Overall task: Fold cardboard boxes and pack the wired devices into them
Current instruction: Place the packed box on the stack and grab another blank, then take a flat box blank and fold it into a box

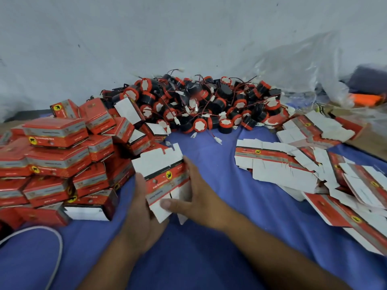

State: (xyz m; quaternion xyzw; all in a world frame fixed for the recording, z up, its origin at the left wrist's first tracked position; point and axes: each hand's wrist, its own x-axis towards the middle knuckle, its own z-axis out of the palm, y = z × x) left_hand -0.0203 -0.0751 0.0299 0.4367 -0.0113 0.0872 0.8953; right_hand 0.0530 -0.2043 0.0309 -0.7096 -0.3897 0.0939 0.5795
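Note:
A red and white cardboard box (165, 176), still partly flat with its flaps sticking out, is held in mid-air between both hands. My left hand (144, 208) grips its left side and lower flap. My right hand (192, 195) holds its right side, thumb pressed on a white bottom flap. Behind it lies a heap of black and red round wired devices (201, 103) with thin red-black wires and white plugs. Flat unfolded box blanks (297, 168) are scattered to the right. A pile of folded red boxes (58, 160) sits on the left.
Everything rests on a blue cloth (219, 237). A white cable (56, 243) curves at the lower left. Crumpled clear plastic (310, 65) and an orange object (364, 99) lie at the far right, against a pale wall.

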